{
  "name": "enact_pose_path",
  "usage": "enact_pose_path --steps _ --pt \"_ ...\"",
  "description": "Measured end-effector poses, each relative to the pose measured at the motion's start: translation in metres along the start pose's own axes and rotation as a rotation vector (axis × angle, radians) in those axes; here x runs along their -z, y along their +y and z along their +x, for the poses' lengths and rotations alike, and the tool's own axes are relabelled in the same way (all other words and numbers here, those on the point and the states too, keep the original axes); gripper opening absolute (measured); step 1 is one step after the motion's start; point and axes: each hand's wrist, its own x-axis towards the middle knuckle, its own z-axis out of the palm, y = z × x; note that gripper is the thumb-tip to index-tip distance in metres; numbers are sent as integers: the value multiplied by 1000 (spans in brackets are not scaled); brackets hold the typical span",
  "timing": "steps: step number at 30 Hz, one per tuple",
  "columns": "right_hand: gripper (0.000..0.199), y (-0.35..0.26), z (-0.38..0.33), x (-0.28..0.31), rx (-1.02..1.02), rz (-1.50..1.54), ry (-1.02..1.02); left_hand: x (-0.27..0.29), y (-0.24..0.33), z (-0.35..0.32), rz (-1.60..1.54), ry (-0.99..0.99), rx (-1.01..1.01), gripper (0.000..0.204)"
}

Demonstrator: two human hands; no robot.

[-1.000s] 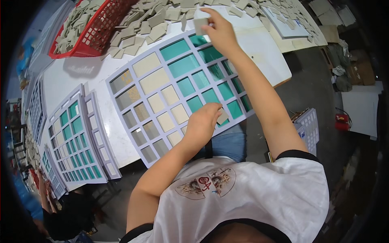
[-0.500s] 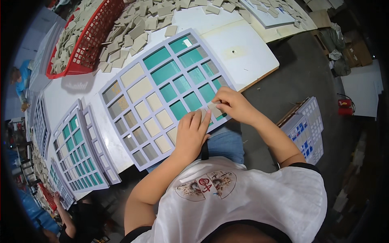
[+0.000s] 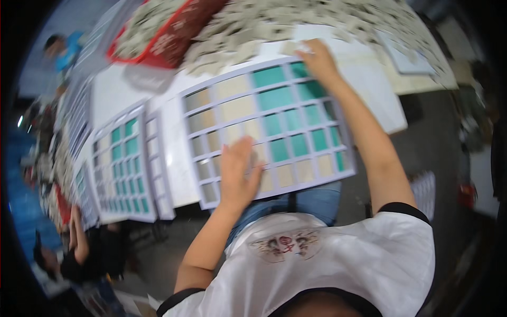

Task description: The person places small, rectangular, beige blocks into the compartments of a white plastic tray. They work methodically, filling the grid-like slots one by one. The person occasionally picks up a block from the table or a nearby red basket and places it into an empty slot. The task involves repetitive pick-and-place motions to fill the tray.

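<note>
A light lavender lattice frame (image 3: 296, 185) lies before me, its openings backed by green, beige and grey areas. My left hand (image 3: 237, 177) rests on its lower middle part, fingers spread, nothing in them. Along the bottom row, beige tiles (image 3: 285, 176) sit in several openings. At the far edge of the frame, my right hand (image 3: 319, 61) reaches to a loose beige tile (image 3: 289, 48), fingertips bent beside it. Motion smears these fingers, so whether they grip the tile cannot be made out.
A red basket (image 3: 177, 45) heaped with tiles stands at the far left. A wide spread of loose tiles (image 3: 253, 29) covers the back of the white table (image 3: 182, 196). More lattice frames (image 3: 124, 166) lie at left. Two other people (image 3: 76, 240) are at the left side.
My right hand has left the frame's near right corner and moved to the far edge, by the loose tiles. My left hand has opened and shifted left. The whole view has turned.
</note>
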Motion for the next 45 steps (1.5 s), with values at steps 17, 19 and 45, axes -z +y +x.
enact_pose_path --steps 17,19,45 --pt "11 -73 -123 178 -732 617 -487 227 -317 -257 -77 854 1178 37" --pt "8 -82 -166 189 -823 572 -536 233 -315 -247 60 720 1185 39" --pt "81 -200 -179 95 -678 1154 -396 30 38 -102 -1601 -549 901 47"
